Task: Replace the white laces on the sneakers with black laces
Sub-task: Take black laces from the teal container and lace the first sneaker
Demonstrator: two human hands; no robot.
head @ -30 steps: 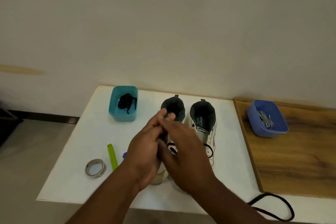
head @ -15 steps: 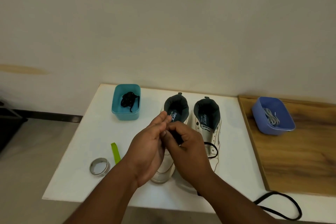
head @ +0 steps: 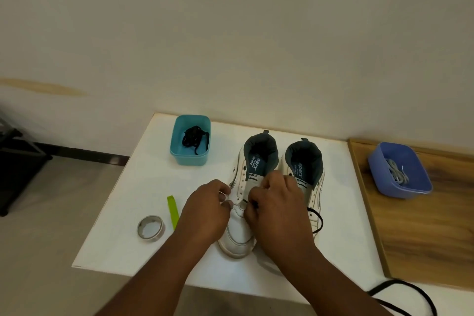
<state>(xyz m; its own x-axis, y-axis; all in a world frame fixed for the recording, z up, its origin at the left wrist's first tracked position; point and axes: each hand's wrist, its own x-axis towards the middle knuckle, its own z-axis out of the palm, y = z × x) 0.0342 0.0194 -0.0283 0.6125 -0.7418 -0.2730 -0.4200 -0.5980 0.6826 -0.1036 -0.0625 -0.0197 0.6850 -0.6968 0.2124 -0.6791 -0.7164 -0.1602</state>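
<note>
Sneakers [head: 259, 187] stand on the bench [head: 143, 187]; I judge lacing just begun, my right fingers [head: 252, 206] pinching the black lace [head: 316, 222], left hand [head: 205, 209] steadying, next eyelet threading needed.

Pretty soft, even indoor light, kinda dim and warm overall. The white desk [head: 143, 187] is the brightest spot, no harsh glare on it. Shadows are faint, just a soft one under the right hand [head: 278, 209]. Wide-angle lens bends the desk edges outward. Slightly soft and compressed-looking, with the dark left corner going murky.
</note>
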